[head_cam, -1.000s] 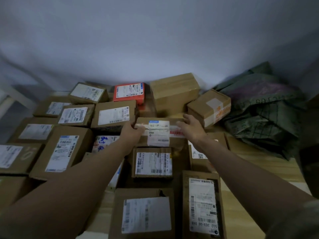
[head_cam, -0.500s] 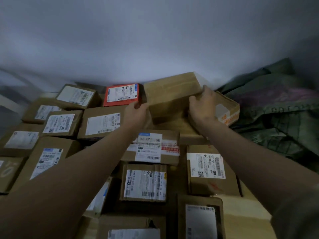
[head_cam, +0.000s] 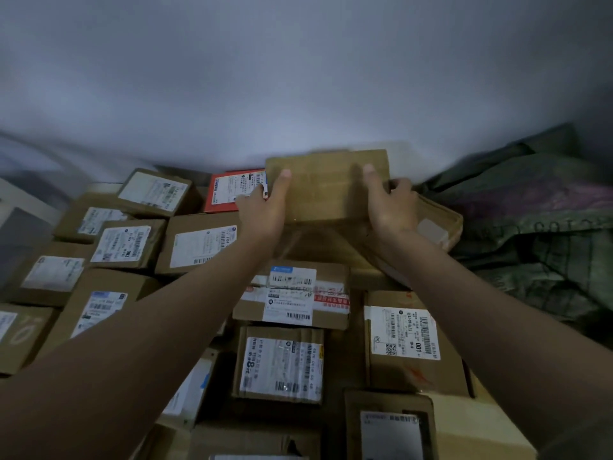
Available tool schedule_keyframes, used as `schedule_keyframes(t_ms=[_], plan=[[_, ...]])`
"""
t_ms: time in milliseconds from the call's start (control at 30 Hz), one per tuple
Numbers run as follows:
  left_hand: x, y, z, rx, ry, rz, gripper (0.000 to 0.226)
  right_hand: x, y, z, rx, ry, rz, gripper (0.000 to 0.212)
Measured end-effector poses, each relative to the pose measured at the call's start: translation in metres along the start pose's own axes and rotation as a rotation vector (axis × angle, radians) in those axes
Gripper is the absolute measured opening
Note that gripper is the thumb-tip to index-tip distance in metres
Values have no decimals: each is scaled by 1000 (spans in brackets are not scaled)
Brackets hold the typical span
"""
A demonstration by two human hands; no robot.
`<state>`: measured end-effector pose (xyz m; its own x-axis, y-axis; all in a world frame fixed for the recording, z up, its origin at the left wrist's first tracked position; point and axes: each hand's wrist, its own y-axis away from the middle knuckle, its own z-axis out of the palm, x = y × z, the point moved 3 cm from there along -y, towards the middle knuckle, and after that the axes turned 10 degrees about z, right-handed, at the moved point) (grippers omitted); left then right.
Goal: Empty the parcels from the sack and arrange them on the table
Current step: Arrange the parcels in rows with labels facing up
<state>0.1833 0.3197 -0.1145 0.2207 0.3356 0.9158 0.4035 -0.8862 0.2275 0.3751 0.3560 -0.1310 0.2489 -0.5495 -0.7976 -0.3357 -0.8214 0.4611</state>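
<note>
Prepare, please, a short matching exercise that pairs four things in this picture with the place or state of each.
Things:
1. plain brown box
2. red parcel
3. green sack
4. parcel marked 001

Places or states:
A. crumpled at the far right
B. held up between the left hand and the right hand
C. lying at the back, just left of the held box
D. lying label up, under the right forearm

Pairs: 1-B, 2-C, 3-A, 4-D
</note>
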Motion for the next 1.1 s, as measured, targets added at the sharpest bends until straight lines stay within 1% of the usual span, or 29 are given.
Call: schedule_keyframes(t_ms=[100, 167, 200, 267, 333, 367, 400, 467, 533, 567, 633, 667, 700, 733, 800, 867, 933, 1033, 1067, 1100], plan=[[6, 12, -9, 67, 61, -10, 96, -3, 17, -5, -52, -200, 18, 60], [5, 19, -17, 95, 78, -24, 91, -1, 30, -10, -83, -275, 18, 52], [4, 23, -21, 98, 101, -29, 84, 1, 36, -12, -92, -297, 21, 50], [2, 31, -32, 80, 155, -35, 60, 5, 45, -14, -108, -360, 19, 48], [0, 38, -43, 49, 203, -13, 48, 6, 56, -16, -106, -397, 10, 48], [0, 41, -48, 37, 213, 7, 45, 8, 60, -16, -100, -396, 8, 53], [-1, 43, -53, 27, 212, 38, 46, 8, 66, -16, -90, -384, 7, 60], [-1, 48, -60, 7, 188, 118, 56, 10, 79, -17, -62, -366, -4, 72], [0, 53, -67, -13, 135, 156, 66, 11, 89, -16, -55, -397, 6, 75], [1, 58, -71, -29, 104, 168, 65, 11, 92, -16, -71, -444, 10, 75], [0, 66, -80, -40, 89, 170, 53, 11, 103, -23, -87, -528, 18, 66], [-1, 69, -86, -43, 144, 132, 41, 9, 112, -28, -83, -565, 9, 56], [-1, 74, -90, -53, 216, 91, 31, 8, 119, -31, -86, -591, 24, 38], [-2, 76, -94, -65, 274, 55, 30, 8, 127, -33, -95, -614, 40, 21], [-6, 76, -99, -100, 298, 41, 42, 13, 132, -32, -128, -657, 52, 21], [-9, 76, -105, -45, 250, 68, 48, 14, 138, -30, -156, -637, 61, 25], [-12, 79, -107, -24, 229, 85, 53, 14, 141, -29, -179, -608, 23, 28], [-12, 80, -107, -45, 249, 119, 48, 17, 136, -27, -161, -486, -33, 27], [-10, 79, -106, -50, 251, 127, 47, 14, 137, -26, -158, -453, -51, 28], [-9, 77, -104, -53, 245, 132, 47, 12, 137, -24, -165, -404, -53, 36]])
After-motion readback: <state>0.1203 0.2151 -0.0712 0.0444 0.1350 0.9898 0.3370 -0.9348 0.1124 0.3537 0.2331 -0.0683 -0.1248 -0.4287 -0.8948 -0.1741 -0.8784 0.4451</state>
